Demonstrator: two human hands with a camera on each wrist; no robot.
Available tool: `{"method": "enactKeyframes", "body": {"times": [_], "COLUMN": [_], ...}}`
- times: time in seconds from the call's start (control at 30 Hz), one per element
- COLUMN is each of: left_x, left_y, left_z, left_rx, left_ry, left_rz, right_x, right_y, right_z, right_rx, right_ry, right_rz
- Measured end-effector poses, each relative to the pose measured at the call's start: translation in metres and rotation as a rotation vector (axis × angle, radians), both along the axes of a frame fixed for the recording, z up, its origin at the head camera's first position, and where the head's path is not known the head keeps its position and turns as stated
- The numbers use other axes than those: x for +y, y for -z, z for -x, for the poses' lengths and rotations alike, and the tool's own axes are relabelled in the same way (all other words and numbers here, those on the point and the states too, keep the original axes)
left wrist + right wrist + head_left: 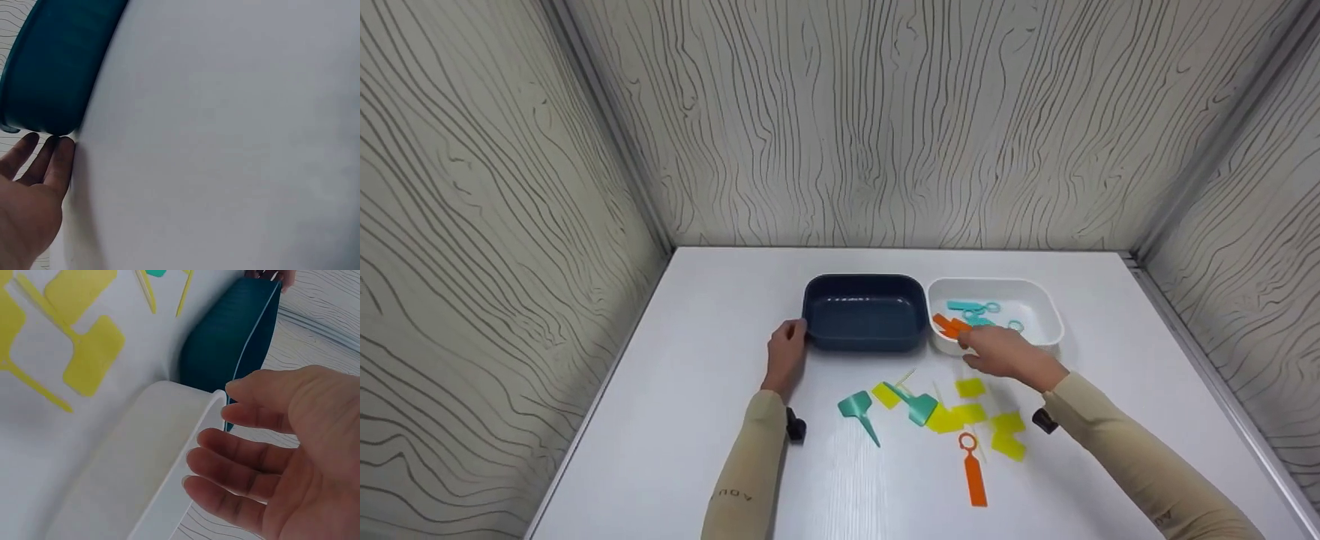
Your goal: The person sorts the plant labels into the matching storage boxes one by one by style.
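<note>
Left fingers (61, 162) here, right up against the left end of the left tub (866, 343) — and just beyond its other end stands the right tub (1036, 315). Right fingers (242, 464) at that one's near-left rim, tags (971, 306) lying in it just past them. Before the fingers, on the worktop (660, 450), labels (969, 413) scatter — leftmost label (855, 406) between both hands, lone tag (975, 480) farthest before the right fingers.

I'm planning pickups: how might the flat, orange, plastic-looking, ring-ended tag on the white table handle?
The orange tag looks thin, so it's probably light. Lying flat, it seems unlikely to roll. Its narrow neck might flex.
</note>
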State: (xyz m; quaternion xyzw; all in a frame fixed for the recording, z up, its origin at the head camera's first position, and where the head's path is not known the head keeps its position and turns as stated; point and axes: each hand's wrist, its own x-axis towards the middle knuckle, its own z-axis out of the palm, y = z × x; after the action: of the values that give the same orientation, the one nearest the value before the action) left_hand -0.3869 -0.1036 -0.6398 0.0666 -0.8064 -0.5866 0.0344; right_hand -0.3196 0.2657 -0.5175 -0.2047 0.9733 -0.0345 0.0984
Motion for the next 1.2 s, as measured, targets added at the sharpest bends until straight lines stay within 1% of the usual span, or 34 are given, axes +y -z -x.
{"method": "enactKeyframes", "body": {"times": [0.07, 0.17, 0.37, 0.47, 0.57, 0.7, 0.9, 1.03, 1.2], "left_x": [0.001, 0.002, 0.001, 0.002, 0.002, 0.001, 0.001, 0.001, 0.000], "left_y": [-0.001, -0.001, -0.002, -0.002, -0.001, 0.000, 0.001, 0.000, 0.000], "left_z": [0.000, 0.001, 0.004, 0.004, 0.004, 0.002, 0.002, 0.002, 0.001], "left_rx": [-0.005, -0.012, 0.015, 0.019, 0.007, 0.009, 0.007, 0.010, 0.005], "left_ry": [0.005, -0.007, -0.008, -0.010, -0.015, -0.010, -0.003, -0.004, 0.005], "left_rz": [0.001, 0.000, 0.000, 0.007, 0.004, -0.001, -0.013, -0.027, -0.013], "right_x": [-0.001, -0.003, -0.010, -0.012, -0.015, -0.019, -0.020, -0.019, -0.017], "right_y": [0.004, 0.012, 0.026, 0.031, 0.033, 0.036, 0.042, 0.046, 0.051], "right_z": [-0.007, -0.017, -0.036, -0.044, -0.050, -0.059, -0.064, -0.064, -0.066], "right_rx": [-0.031, -0.067, -0.117, -0.156, -0.212, -0.278, -0.394, -0.409, -0.415], "right_ry": [0.009, 0.019, -0.007, -0.017, -0.005, 0.004, 0.035, 0.034, 0.034], "right_rz": [-0.018, -0.046, -0.092, -0.082, -0.045, -0.016, -0.007, -0.007, 0.016]}}
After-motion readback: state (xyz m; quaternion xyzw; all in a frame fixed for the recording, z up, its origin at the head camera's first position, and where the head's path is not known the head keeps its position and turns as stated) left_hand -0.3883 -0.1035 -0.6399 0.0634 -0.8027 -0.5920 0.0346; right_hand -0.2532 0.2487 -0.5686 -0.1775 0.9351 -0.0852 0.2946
